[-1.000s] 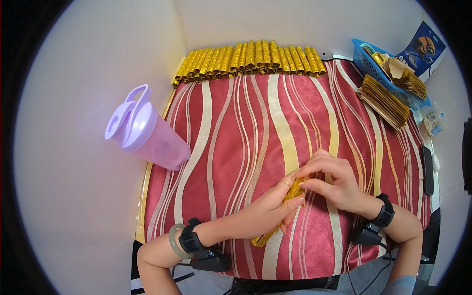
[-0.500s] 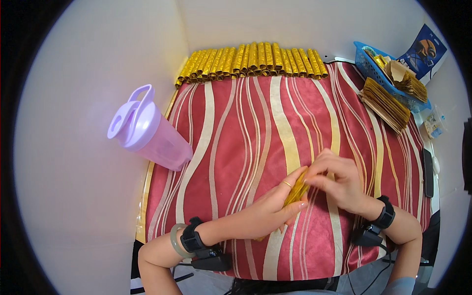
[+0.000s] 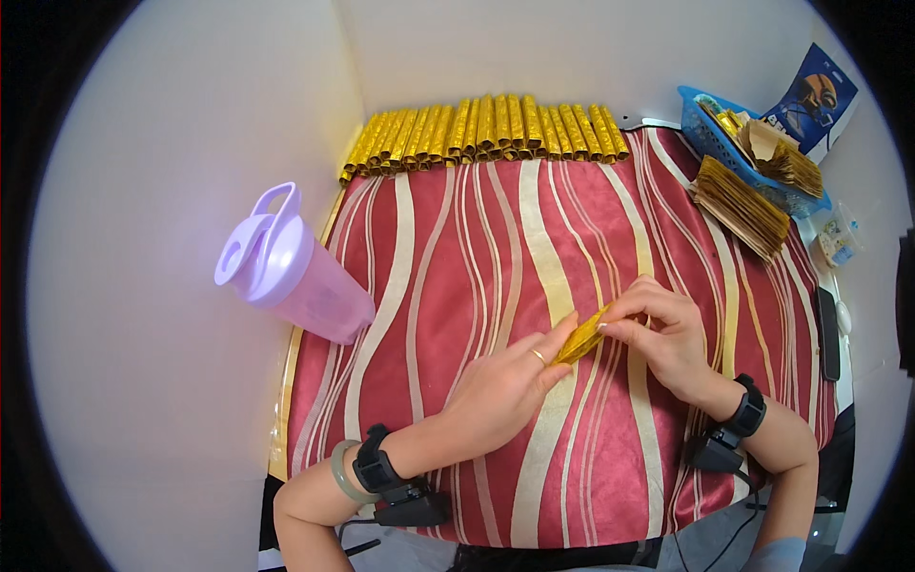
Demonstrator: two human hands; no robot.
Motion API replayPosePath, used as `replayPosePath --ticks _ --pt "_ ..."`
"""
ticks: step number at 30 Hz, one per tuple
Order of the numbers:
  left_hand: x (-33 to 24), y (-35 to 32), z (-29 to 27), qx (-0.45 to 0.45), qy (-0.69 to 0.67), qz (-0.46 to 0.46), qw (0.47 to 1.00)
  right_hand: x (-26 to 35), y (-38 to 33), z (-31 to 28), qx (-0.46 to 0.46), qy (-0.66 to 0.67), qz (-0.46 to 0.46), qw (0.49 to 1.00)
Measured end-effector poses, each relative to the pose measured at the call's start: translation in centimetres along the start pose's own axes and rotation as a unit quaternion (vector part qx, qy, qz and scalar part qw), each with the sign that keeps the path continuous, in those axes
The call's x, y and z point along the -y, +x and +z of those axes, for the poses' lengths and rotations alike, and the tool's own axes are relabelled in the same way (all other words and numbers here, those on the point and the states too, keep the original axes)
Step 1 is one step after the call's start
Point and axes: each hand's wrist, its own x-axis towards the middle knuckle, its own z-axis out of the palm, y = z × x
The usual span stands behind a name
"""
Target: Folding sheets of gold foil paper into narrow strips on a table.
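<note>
A narrow folded piece of gold foil paper point(image 3: 579, 341) is held slantwise above the striped red cloth point(image 3: 448, 315), pointed toward its upper right end. My left hand point(image 3: 505, 386), with a ring on one finger, grips its lower left end between thumb and fingers. At the upper right tip, my right hand point(image 3: 665, 334) pinches the paper with thumb and forefinger. Part of the paper is hidden by my left fingers. Far back, along the wall, lies a stacked row of gold paper tubes point(image 3: 486, 129).
A lilac shaker bottle point(image 3: 310, 281) lies tilted at the left. A blue basket point(image 3: 724, 143) of papers stands at the back right, with a stack of gold-brown sheets point(image 3: 739, 208) before it. A plastic cup point(image 3: 839, 238) and a black phone-like object point(image 3: 828, 334) sit along the right edge.
My left hand has shifted up and slightly left, and the gold paper lies flatter between my hands. My right hand still pinches its upper end. The whole view has tilted a little.
</note>
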Motion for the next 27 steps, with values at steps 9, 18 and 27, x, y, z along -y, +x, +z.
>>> replayPosePath --ticks 9,18,27 --pt "1.5 0.4 -0.1 -0.262 -0.235 -0.032 0.936 -0.7 0.4 -0.5 -0.111 0.148 0.135 0.973" --pt "1.3 0.5 -0.3 -0.297 -0.272 -0.042 0.914 -0.4 0.6 -0.8 -0.099 0.153 0.175 0.967" --pt "2.2 0.8 -0.5 -0.304 -0.193 0.064 0.931 -0.8 0.8 -0.9 -0.08 0.19 0.154 0.966"
